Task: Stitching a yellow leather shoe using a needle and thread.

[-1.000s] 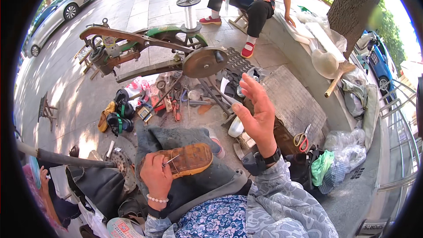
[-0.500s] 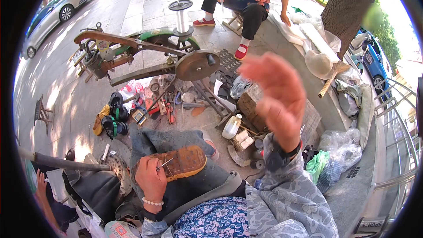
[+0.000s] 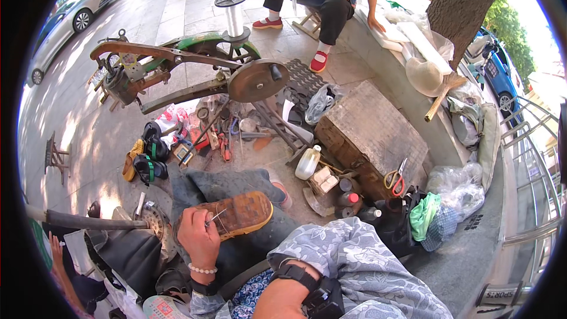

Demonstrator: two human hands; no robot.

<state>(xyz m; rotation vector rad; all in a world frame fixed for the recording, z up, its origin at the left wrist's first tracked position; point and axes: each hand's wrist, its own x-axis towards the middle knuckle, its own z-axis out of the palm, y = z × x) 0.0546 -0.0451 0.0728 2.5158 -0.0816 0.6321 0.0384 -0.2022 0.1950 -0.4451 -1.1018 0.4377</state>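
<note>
A shoe (image 3: 245, 210) with a worn brown sole turned up and a yellowish edge lies on the dark apron (image 3: 207, 186) over my lap. My left hand (image 3: 198, 233) is closed at the shoe's heel end, gripping a thin metal needle (image 3: 217, 215) that sticks out over the sole. What lies inside the fist is hidden. Pale thread shows on the sole beside the needle. My right hand (image 3: 280, 300) is drawn in at the lower edge, close to my body, below a black wrist strap; its fingers are out of sight.
Ahead stands a hand-cranked sewing machine (image 3: 177, 59) with a thread spool (image 3: 234, 18). Scissors (image 3: 397, 178) lie on a wooden box (image 3: 378, 136) at right; bottles (image 3: 308, 162) stand beside it. Shoes (image 3: 150, 159) and tools (image 3: 221, 136) cover the ground. A person (image 3: 331, 0) sits opposite.
My right hand has swung from above the wooden box down and back to the lower edge, uncovering the box and scissors. The left hand stays at the shoe.
</note>
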